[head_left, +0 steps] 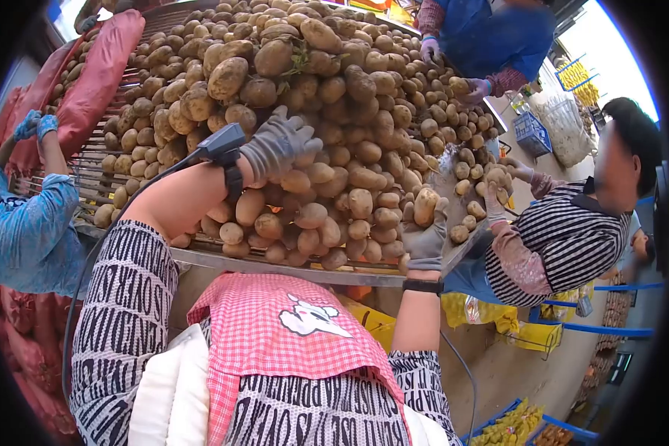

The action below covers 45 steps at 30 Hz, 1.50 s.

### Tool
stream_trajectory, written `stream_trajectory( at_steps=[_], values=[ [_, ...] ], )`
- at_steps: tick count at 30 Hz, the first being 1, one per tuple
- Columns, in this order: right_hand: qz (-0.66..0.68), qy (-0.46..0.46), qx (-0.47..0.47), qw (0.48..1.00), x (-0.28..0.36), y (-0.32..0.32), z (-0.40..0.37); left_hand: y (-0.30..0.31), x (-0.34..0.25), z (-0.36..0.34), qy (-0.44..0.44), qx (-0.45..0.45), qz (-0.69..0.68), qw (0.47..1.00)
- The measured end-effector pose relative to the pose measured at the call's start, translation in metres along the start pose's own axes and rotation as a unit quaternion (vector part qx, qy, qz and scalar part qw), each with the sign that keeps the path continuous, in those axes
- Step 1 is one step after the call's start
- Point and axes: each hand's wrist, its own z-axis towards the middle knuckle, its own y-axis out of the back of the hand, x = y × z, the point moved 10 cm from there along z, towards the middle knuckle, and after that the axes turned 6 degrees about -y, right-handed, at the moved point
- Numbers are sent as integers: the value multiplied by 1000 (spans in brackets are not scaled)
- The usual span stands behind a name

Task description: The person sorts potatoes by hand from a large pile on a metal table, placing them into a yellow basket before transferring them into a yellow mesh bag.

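My left hand (281, 146), in a grey work glove, lies over the heap of potatoes (320, 152) with its fingers spread and nothing held in them. Some potatoes beneath its palm are hidden. At the front right of the heap, my right hand (427, 241), gloved in grey too, has its fingers around a potato (426, 207). Soil clings to many of the potatoes, and a green sprig (299, 59) sticks out near the top.
A metal rim (297, 277) edges the slatted table in front of me. Co-workers stand at the left, far right and right; the one in stripes (565, 238) holds a potato. Red mesh sacks (100, 74) lie at the left. A blue crate (532, 134) and filled yellow bags (513, 424) stand on the floor.
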Motion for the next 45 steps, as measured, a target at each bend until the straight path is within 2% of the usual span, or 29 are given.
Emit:
stream_trajectory(
  at_steps=[2,4,7,12,13,14,15,16,17,18,20,22,24,25,26,27,29,32,33,34,36,37,38,39,40,41,42,44,45],
  values=[
    [-9,8,8,1000,-4,-6,-14,0,-3,-4,-88,-195,-4,977],
    [1,-5,6,1000,-15,-10,-20,5,-4,5,-86,-191,29,977],
    [-25,-17,31,999,-31,-28,-22,-11,6,28,-23,-54,1,998],
    [-91,-60,58,992,-60,-71,-19,17,16,11,42,-112,-150,981],
    [-103,-77,66,989,-66,-69,-11,35,32,-3,97,-246,-261,928],
    [-109,-79,70,988,-66,-75,-6,44,50,-23,149,-372,-362,842],
    [-141,-84,84,983,-67,-86,0,39,60,-29,150,-402,-518,740],
    [-171,-91,96,976,-69,-98,6,37,59,-34,155,-406,-518,737],
    [-241,-42,81,966,-60,-109,13,22,62,-45,152,-443,-651,597],
    [-242,-46,85,965,-65,-114,26,5,61,-53,144,-465,-758,434],
    [-226,-40,84,970,-73,-114,53,-11,47,-74,168,-490,-752,408],
    [-196,-82,106,971,-96,-133,59,-54,25,-85,241,-437,-812,303],
    [-94,-104,149,979,-129,-163,33,-93,-47,-98,296,-313,-902,41],
    [-119,-130,127,976,-152,-157,22,-89,-78,-101,255,-248,-933,-47],
    [-68,-212,168,960,-177,-159,4,-81,-100,-102,207,-179,-953,-134],
    [-35,-246,131,960,-197,-137,-4,-86,-98,-106,208,-186,-950,-139],
    [1,-282,85,956,-214,-112,-22,-93,-123,-108,214,-98,-949,-208],
    [50,-271,113,955,-200,-131,-54,-87,-108,-121,286,-151,-915,-242],
    [81,-297,129,943,-195,-136,-68,-83,-96,-121,295,-205,-912,-197],
    [113,-320,146,929,-192,-142,-81,-83,-102,-113,299,-196,-914,-190],
    [153,-301,105,935,-183,-137,-94,-68,-56,-118,297,-406,-845,184],
    [152,-295,135,934,-175,-142,-102,-37,-60,-114,261,-390,-858,211],
    [153,-284,166,932,-167,-144,-113,-35,-73,-103,255,-366,-868,219],
    [73,-257,77,960,-158,-134,-116,-26,-82,-89,202,-362,-882,223],
    [87,-234,60,967,-149,-122,-125,-16,-92,-75,145,-358,-895,223],
    [122,-206,65,969,-137,-113,-132,-21,-113,-59,110,-267,-945,153],
    [154,-177,69,970,-124,-101,-139,-18,-118,-53,102,-238,-953,158],
    [215,-120,74,966,-92,-71,-154,10,-141,-30,0,-140,-978,157],
    [243,-86,74,963,-77,-55,-166,5,-156,-20,28,-83,-985,146]
  ],
)
